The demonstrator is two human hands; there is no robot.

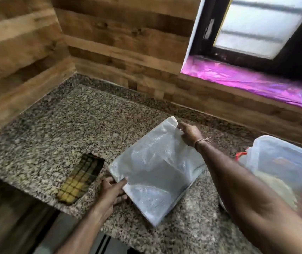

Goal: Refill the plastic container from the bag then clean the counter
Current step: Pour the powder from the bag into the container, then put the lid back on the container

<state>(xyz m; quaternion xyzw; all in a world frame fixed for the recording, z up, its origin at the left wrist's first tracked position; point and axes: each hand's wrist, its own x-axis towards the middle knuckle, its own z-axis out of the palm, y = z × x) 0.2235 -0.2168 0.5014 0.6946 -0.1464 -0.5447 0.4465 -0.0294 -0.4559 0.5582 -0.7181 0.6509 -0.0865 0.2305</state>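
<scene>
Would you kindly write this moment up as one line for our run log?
left hand: grips bag near corner | right hand: pinches far corner | bag: flat, over counter | container: at right | cloth: left of bag

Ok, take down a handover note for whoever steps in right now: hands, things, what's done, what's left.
The bag is spread flat over the counter: left grip pinches its near corner, right grip its far corner.
The plastic container stands at the right, whitish contents inside.
Bag looks emptied, so refilling seems done.
Left: put the bag away, wipe the counter; a checked cloth lies left of the bag.
</scene>
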